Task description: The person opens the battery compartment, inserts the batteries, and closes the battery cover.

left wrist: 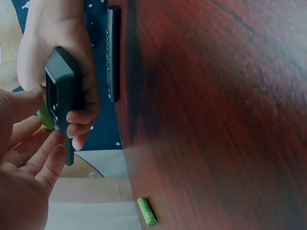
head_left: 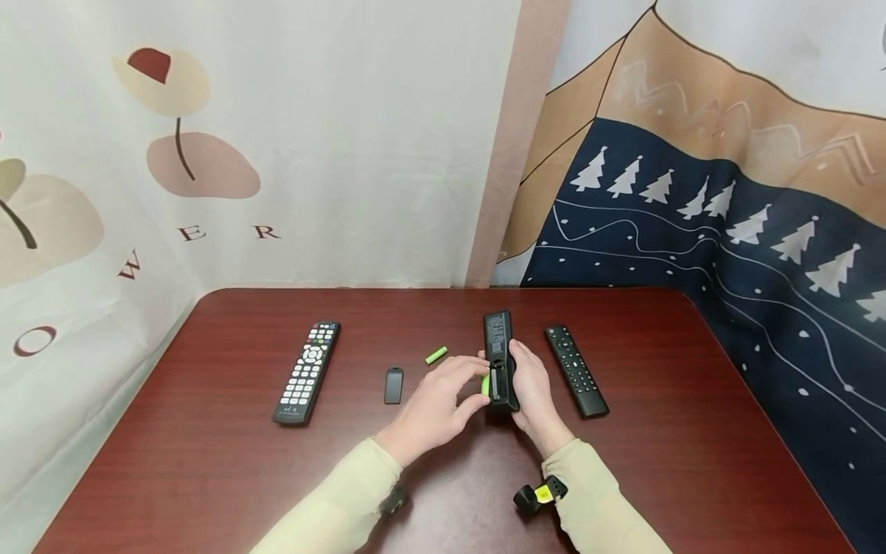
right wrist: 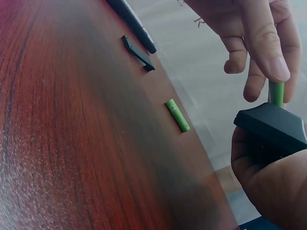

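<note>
My right hand [head_left: 534,388] grips a black remote control [head_left: 497,338] above the table, its back turned up and its battery compartment uncovered. Between thumb and fingers my left hand [head_left: 443,400] pinches a green battery [right wrist: 276,94] at the left side of that compartment. In the left wrist view the same battery [left wrist: 45,116] is partly covered by the fingers. A second green battery [head_left: 436,355] lies on the table beyond the left hand. To the left of that hand lies a small black battery cover [head_left: 393,385].
A black remote with white buttons [head_left: 308,373] lies on the left of the dark red table [head_left: 228,346]. Another black remote [head_left: 576,371] is just right of my right hand. Printed curtains [head_left: 374,154] hang behind the table's far edge.
</note>
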`<state>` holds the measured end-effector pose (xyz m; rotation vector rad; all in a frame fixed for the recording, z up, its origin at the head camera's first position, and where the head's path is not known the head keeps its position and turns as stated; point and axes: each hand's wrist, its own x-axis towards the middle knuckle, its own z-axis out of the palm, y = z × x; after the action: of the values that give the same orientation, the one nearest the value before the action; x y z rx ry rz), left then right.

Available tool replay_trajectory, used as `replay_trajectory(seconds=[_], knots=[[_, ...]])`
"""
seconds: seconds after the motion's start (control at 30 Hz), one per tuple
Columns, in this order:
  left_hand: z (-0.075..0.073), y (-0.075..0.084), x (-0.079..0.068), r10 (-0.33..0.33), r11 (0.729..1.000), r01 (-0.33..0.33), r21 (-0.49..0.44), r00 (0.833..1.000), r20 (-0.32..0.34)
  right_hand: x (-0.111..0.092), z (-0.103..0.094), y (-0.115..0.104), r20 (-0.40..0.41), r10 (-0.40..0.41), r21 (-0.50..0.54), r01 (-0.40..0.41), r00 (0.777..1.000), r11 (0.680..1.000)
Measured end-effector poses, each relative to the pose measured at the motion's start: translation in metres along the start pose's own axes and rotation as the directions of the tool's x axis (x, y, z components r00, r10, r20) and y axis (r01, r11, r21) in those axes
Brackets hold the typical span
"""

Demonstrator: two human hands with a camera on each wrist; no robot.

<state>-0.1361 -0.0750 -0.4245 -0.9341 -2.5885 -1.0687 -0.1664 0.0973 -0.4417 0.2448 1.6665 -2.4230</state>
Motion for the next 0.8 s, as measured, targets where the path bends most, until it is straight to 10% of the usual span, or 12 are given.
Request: replay_trajectory(seconds=[0.8], knots=[[0.016,0.008,0.002,0.082,0.997,-0.082,0.003,0.996,-0.041,0.001,0.001,0.002,-0.018,-0.045,0.005,0.045,0.999,0.999]])
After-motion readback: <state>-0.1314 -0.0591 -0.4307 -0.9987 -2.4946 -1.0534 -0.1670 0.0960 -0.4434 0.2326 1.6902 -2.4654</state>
